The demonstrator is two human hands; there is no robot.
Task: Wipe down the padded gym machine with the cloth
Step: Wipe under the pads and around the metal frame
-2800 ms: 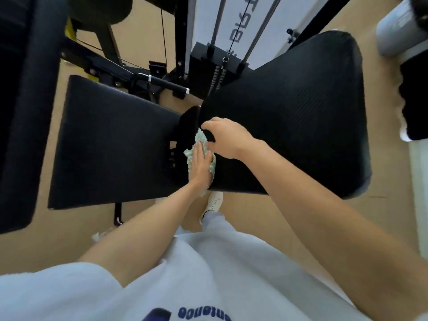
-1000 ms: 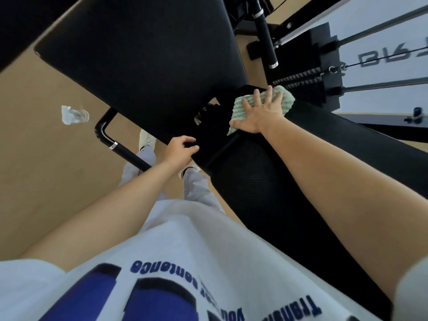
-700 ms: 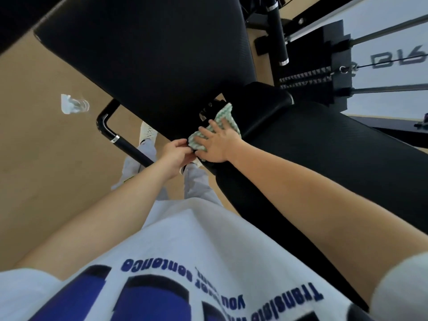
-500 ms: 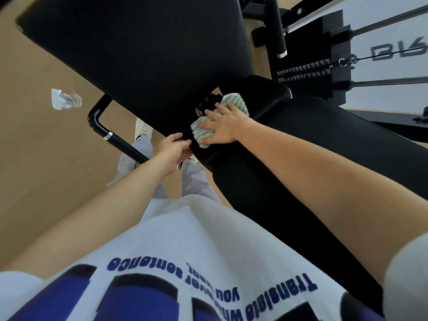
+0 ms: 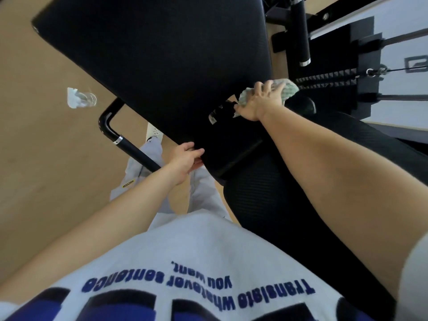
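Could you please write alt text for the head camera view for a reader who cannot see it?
A person's right hand presses a green cloth into the joint between two black pads of a gym machine. Their left hand grips the edge of the joint, above a tan floor.

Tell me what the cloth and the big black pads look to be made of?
Cloth: soft woven fabric, pale green and white, bunching under the right hand. Pads: probably vinyl or synthetic leather over foam, matte black with fine grain texture and rounded edges.
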